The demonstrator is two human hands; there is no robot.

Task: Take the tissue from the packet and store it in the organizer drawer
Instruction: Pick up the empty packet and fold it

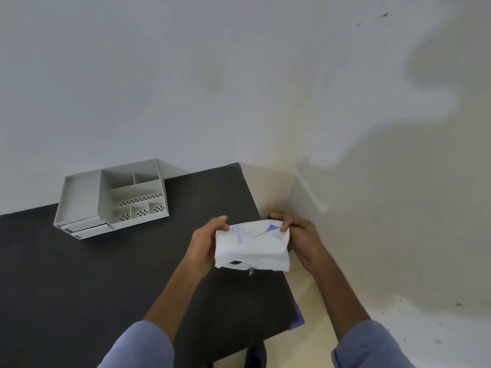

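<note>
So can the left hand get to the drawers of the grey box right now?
Probably not yet: the left hand is busy gripping the tissue packet together with the right hand. The dark table between it and the organizer looks clear, though.

A dark matte tabletop (106,274) stands against a plain white wall (186,75); pale cream floor (398,235) lies beside it.

Both hands grip a white tissue packet (252,245) above the right edge of a dark table (106,274), the left hand (206,243) on its left side, the right hand (297,237) pinching its far right corner. A white organizer (111,200) stands well apart against the wall (212,62), drawers closed.
</note>
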